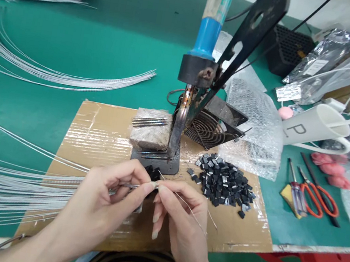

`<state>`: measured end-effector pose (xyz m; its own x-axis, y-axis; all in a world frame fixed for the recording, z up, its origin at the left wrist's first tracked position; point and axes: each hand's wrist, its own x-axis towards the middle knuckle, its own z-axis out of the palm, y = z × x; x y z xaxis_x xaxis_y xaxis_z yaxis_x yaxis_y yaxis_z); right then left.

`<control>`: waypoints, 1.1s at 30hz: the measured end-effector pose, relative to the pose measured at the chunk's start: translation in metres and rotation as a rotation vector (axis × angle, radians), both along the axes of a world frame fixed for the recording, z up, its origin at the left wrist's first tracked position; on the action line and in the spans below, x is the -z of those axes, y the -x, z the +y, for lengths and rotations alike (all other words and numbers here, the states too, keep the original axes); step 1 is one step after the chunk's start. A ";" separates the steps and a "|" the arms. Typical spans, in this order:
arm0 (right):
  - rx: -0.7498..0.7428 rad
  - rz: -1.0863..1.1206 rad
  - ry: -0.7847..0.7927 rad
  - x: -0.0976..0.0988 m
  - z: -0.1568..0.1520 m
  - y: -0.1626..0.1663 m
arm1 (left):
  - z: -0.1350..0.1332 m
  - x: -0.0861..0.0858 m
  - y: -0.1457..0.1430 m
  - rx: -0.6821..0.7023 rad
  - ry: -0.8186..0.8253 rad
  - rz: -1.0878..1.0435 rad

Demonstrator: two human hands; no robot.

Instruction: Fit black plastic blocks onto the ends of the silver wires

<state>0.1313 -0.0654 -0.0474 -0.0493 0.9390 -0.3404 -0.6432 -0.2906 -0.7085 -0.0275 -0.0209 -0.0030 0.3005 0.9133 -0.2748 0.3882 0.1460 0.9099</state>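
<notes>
My left hand (117,197) is closed in a pinch on a thin grey wire (130,185). Its fingertips meet those of my right hand (180,208), also pinched, just in front of the soldering iron's stand. Fine silvery strands (192,214) pass through my right hand and stick out to its right. The exact end between the fingertips is hidden. Beneath my left wrist and to its left spreads a loose bundle of grey wires (18,187). Small black pieces (153,173) lie just beyond my fingertips. Above them a blue-handled soldering iron (207,38) points downward, clamped in a black bracket.
A cardboard sheet (95,124) covers the work area. On it are a pile of small black parts (225,182), a wrapped block (151,133) with metal pins, and a fan (211,128). Rightward lie a white mug (313,127), orange-handled scissors (313,199) and a screwdriver (297,194).
</notes>
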 end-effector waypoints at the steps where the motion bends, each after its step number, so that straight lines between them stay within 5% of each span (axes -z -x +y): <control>1: -0.001 -0.003 0.002 0.000 0.000 0.000 | -0.001 -0.001 0.000 -0.001 -0.008 0.012; 33: -0.066 0.182 0.113 -0.009 0.006 -0.006 | -0.005 0.005 0.000 0.002 -0.074 0.053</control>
